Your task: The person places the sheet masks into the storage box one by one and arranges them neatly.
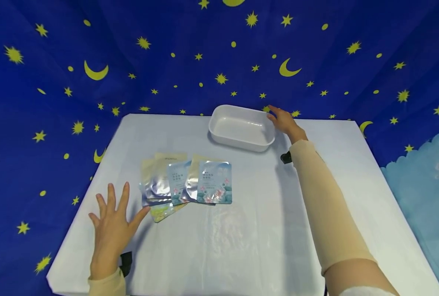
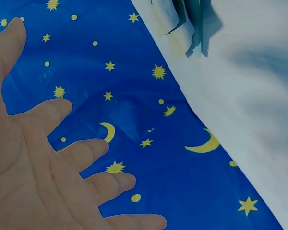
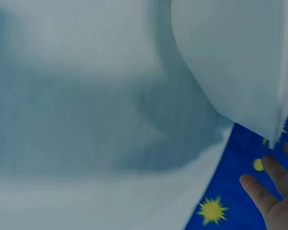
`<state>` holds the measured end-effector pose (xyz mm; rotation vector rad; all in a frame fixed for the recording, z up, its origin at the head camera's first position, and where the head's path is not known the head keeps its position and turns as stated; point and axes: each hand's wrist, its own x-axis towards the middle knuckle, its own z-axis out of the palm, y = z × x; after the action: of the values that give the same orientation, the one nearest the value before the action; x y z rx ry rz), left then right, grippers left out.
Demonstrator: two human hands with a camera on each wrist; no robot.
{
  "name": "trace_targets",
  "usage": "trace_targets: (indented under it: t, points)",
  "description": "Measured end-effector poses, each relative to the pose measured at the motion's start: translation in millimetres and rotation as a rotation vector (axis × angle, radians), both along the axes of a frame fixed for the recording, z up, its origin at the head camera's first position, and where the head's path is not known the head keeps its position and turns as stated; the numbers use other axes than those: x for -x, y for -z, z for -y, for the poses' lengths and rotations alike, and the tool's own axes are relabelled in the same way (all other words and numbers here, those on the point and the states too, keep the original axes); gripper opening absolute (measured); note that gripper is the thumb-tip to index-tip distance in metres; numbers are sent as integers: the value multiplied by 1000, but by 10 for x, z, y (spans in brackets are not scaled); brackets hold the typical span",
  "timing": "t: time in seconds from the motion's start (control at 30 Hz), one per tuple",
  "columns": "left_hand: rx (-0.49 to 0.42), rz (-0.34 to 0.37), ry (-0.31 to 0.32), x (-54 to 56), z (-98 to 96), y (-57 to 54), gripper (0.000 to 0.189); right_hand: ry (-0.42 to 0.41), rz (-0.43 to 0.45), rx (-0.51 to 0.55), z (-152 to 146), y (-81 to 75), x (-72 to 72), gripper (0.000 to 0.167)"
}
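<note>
My left hand [image 1: 112, 225] has its fingers spread wide, its thumb beside the near left corner of a group of flat sachets. Silvery-cream sachets [image 1: 159, 187] and blue ones with pink flowers [image 1: 216, 183] overlap on the table. A yellow-green sachet [image 1: 164, 211] pokes out beneath them. In the left wrist view the palm faces the camera and holds nothing. At the far side stands a white plastic tub [image 1: 238, 143]. My right hand [image 1: 284, 122] reaches to the tub's right end, fingertips right at the rim. The right wrist view shows its fingers extended beside the tub wall [image 3: 230, 57].
A white cover [image 1: 264, 246] lies over the table. Behind the far edge [image 1: 160, 115] hangs a dark blue cloth [image 1: 190, 49] with yellow stars and moons, which also runs down the left side. Light blue cloth [image 1: 423, 185] shows at the right.
</note>
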<state>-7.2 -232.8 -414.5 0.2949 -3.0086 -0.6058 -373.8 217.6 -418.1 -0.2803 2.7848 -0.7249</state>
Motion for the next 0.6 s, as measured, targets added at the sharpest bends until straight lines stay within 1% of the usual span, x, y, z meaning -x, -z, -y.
trace_targets:
  t: [0.1,0.13,0.27,0.4,0.6]
  points:
    - [1,14,-11,-22,3,12,88,67,50,30,33,67,66,52]
    - [5,17,-11,-38,4,20,88,88,58,43,34,103,59,51]
    - [18,23,-20,-80,15,41,88,137,39,108,35,207,23,48]
    - [23,21,-29,-92,21,47,87,142,13,135,31,259,22,47]
    - [25,14,-35,-87,19,46,87,127,-27,87,-12,288,-23,42]
